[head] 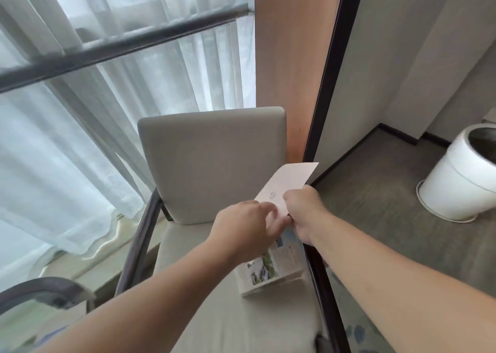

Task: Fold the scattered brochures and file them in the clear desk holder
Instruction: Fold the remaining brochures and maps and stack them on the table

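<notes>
Left hand, right hand around brochure

Both bare forearms outstretched, left hand and right hand nearly touching, fingers curled on one brochure

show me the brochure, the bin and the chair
brochure (291, 179): head view, on its white upper panel
bin (461, 183): head view, on its side wall
chair (214, 162): head view, on its backrest
</notes>
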Demonstrator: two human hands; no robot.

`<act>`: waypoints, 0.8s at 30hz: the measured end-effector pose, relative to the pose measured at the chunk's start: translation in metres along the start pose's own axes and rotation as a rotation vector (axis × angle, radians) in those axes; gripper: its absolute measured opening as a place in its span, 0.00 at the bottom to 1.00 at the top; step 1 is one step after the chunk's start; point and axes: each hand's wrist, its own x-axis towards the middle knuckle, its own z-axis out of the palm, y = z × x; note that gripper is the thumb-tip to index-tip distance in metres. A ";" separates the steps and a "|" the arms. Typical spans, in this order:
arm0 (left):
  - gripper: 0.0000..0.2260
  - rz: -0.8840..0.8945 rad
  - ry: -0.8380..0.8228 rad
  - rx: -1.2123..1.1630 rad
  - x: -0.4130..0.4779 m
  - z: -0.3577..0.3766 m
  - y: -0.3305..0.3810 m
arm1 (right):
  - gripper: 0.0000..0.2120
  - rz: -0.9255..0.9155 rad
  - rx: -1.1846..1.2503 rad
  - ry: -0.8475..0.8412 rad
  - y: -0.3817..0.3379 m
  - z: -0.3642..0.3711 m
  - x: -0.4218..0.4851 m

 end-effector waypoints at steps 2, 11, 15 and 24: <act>0.25 -0.140 -0.018 -0.228 0.003 -0.004 -0.008 | 0.17 -0.064 -0.053 -0.069 0.002 -0.009 -0.002; 0.26 -0.632 -0.267 -1.111 0.014 -0.007 -0.044 | 0.19 -0.001 0.153 -0.395 -0.010 -0.030 -0.014; 0.18 -0.617 -0.313 -1.369 0.011 -0.007 -0.038 | 0.19 0.037 0.161 -0.451 -0.009 -0.030 -0.017; 0.08 -0.603 -0.151 -1.407 0.013 -0.021 -0.029 | 0.13 -0.044 0.047 -0.307 -0.001 -0.027 -0.014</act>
